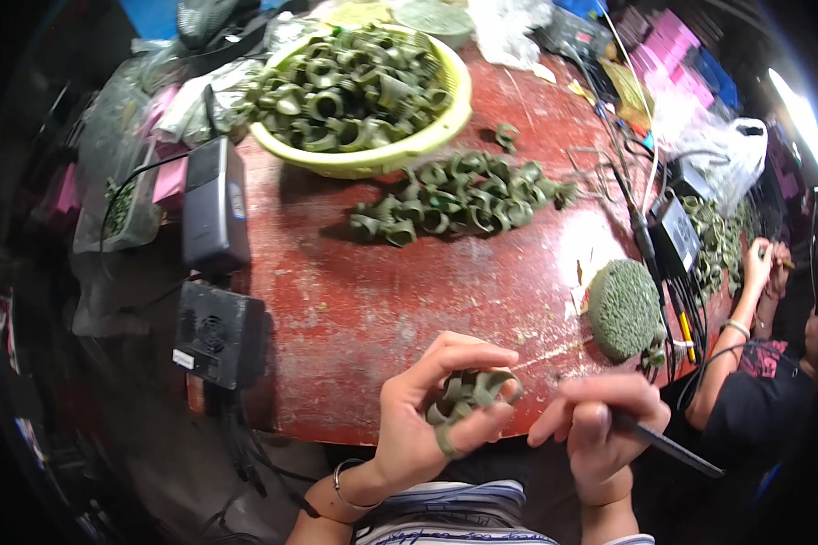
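Nestling in the half-curled left hand (pixel 415 413), green rings (pixel 462 392) sit left of the right hand (pixel 602 427), closed on a slim dark tool (pixel 677 447).

A bright lamp (pixel 798 123) shines at right, and the table (pixel 382 318) shows white glare. The rim is dark, edges bend; the right hand (pixel 604 427) is slightly blurred.

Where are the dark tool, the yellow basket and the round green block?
Dark tool (pixel 676 446): head view, on its shaft.
Yellow basket (pixel 370 163): head view, front rim.
Round green block (pixel 624 311): head view, bumpy face.
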Demonstrator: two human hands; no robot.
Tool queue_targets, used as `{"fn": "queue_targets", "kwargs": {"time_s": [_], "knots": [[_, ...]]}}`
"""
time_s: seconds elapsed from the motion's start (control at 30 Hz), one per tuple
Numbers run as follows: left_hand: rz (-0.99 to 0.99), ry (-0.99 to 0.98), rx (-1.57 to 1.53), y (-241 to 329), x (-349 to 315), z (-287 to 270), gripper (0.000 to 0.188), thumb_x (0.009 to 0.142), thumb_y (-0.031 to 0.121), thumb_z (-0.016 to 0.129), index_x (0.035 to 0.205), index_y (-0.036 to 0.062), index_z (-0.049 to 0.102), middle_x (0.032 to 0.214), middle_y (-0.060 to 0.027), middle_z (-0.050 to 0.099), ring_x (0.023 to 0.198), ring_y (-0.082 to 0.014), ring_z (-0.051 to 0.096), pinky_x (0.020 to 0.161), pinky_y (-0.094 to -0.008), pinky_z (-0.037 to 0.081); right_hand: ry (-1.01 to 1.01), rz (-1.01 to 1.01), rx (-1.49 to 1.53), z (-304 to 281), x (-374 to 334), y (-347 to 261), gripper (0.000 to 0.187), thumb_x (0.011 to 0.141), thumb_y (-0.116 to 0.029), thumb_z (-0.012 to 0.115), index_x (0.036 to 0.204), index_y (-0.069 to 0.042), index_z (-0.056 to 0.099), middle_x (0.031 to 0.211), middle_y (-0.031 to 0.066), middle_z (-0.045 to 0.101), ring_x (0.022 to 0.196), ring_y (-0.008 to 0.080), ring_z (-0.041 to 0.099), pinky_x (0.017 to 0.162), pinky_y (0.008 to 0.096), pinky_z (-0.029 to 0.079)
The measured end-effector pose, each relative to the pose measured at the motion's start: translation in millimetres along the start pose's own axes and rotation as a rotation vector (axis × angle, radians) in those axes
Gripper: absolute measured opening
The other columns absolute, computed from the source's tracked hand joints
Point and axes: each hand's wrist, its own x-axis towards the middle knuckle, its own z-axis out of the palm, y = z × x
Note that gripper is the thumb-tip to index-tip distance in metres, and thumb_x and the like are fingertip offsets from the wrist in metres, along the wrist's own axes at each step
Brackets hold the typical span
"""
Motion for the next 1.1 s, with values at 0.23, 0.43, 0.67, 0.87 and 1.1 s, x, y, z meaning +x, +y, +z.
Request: {"fn": "queue_targets", "kwargs": {"time_s": [0.23,0.43,0.67,0.87,1.1], "knots": [[-0.29,0.117,-0.587,-21.6,-2.5,-0.5,0.016,0.085,0.011,0.055,0.096,0.0003,0.055,0.102,-0.0128,0.055,0.083,-0.0163,0.058,0.052,-0.0206,0.045,-0.105,-0.162,-0.459,13.7,69.5,55.7,0.016,0.076,-0.004,0.063,0.092,-0.004,0.064,0.069,0.0093,0.051,0.058,0.0219,0.052,0.053,0.0302,0.042],[-0.181,0.16,-0.471,-30.6,-11.0,-5.5,0.014,0.085,0.015,0.059,0.085,0.0018,0.055,0.076,-0.0094,0.059,0.066,-0.0119,0.057,0.045,-0.0195,0.042,-0.228,-0.29,-0.782,20.1,83.5,90.3,0.014,0.075,-0.005,0.062,0.087,-0.002,0.057,0.081,0.0143,0.046,0.069,0.033,0.053,0.059,0.0398,0.043],[-0.12,0.303,-0.309,-12.2,-14.8,-7.6,0.034,0.08,0.009,0.064,0.11,-0.0004,0.053,0.076,-0.0068,0.06,0.062,-0.0097,0.058,0.045,-0.0178,0.042,-0.149,-0.162,-0.46,14.8,52.8,41.9,0.016,0.071,-0.003,0.067,0.086,-0.006,0.064,0.071,0.0069,0.051,0.058,0.0184,0.052,0.053,0.0278,0.042],[-0.245,-0.013,-0.077,17.8,-8.7,-9.9,0.045,0.071,0.006,0.072,0.113,0.0006,0.055,0.093,-0.0059,0.059,0.072,-0.0077,0.054,0.058,-0.0184,0.045,-0.228,-0.26,-0.383,10.8,33.2,3.9,0.03,0.068,0.005,0.069,0.096,-0.005,0.065,0.077,0.0081,0.054,0.061,0.0142,0.055,0.051,0.0236,0.044],[-0.092,0.007,-0.223,25.6,-6.2,-9.5,0.039,0.068,0.0,0.072,0.104,-0.0018,0.059,0.098,-0.011,0.061,0.088,-0.0142,0.058,0.077,-0.0269,0.048,-0.107,0.011,0.089,4.1,2.8,-12.0,0.026,0.079,0.0,0.059,0.104,0.006,0.059,0.078,0.0159,0.066,0.065,0.0214,0.065,0.06,0.0292,0.053]]}}
